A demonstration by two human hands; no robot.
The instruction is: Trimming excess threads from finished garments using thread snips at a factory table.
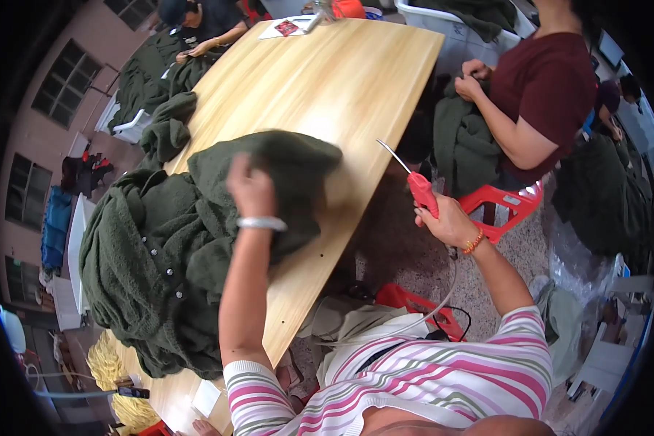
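Note:
A heap of dark green fleecy garments (149, 269) covers the near left of the table, with a row of small shiny snaps or buttons on one. My left hand (253, 187), a pale bangle at its wrist, is over a raised green garment (291, 156) on top of the heap. Hand and cloth are smeared by motion, so its grip cannot be told. Away from the table's right edge, my right hand (450, 221) is closed round a red-handled tool (423, 192) with a thin curved metal tip pointing up and left. A pale hose or cord runs near my wrist.
The light wooden table (327, 80) stretches away from me. A co-worker in maroon (541, 94) handles green cloth at the right, beside a red stool (512, 211). Another person (211, 36) works at the far left. Yellow cloth strips (109, 367) hang at the near left.

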